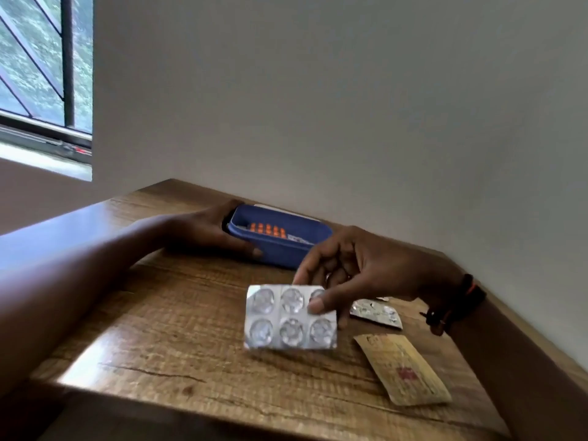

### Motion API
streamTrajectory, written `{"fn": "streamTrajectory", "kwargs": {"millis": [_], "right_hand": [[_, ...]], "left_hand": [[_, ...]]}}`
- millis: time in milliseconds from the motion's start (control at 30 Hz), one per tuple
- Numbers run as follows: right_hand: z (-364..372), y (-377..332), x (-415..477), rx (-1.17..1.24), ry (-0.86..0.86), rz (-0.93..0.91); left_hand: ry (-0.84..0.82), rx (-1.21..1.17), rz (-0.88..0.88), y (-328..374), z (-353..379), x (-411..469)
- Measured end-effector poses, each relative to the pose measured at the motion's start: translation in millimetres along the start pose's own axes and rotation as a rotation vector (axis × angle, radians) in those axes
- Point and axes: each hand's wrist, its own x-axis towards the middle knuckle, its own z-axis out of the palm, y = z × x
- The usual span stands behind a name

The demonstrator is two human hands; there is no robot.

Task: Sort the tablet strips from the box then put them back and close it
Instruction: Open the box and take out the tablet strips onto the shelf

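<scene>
An open blue box (283, 246) stands at the far side of the wooden table (178, 319), with an orange tablet strip (268, 230) and a silver one inside. My left hand (210, 232) grips the box's left end. My right hand (359, 268) pinches a silver blister strip (288, 316) of large round tablets by its upper right corner, just above the table. Beside it, a smaller silver strip (377, 311) lies partly under my right hand. A gold strip (404, 369) lies flat near the right edge.
The table stands in a corner against a white wall (350, 106). A barred window (44, 65) is at the upper left. The table's front edge runs across the bottom of the view. A dark band sits on my right wrist (458, 303).
</scene>
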Motion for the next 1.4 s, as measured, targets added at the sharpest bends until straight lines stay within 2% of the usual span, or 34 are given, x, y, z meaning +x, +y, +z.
{"fn": "streamTrajectory", "kwargs": {"millis": [100, 267, 633, 700, 800, 1067, 1133, 1200, 1400], "right_hand": [[8, -1, 2, -0.14, -0.091, 0.12], [12, -7, 1, -0.338, -0.077, 0.153], [1, 1, 4, -0.375, 0.02, 0.067], [1, 6, 8, -0.382, 0.177, -0.028], [-5, 13, 17, -0.302, 0.602, -0.252], [-26, 43, 46, -0.448, 0.88, -0.207], [-31, 41, 57, -0.472, 0.878, -0.19], [-35, 37, 68, -0.523, 0.803, -0.127], [-41, 15, 100, -0.581, 0.315, 0.164]], "left_hand": [[0.019, -0.013, -0.018, 0, -1, -1], [-0.005, -0.006, -0.045, 6, 1, -1], [0.002, -0.029, -0.058, -1, -2, 3], [0.003, -0.026, -0.059, -1, -3, 4], [-0.005, -0.027, -0.048, -1, -3, 5], [-0.015, -0.036, -0.037, -3, -4, 5], [-0.006, -0.03, -0.037, -5, -4, 5], [-0.007, -0.024, -0.044, -5, -4, 5], [-0.011, 0.006, -0.077, -6, -6, 6]]}}
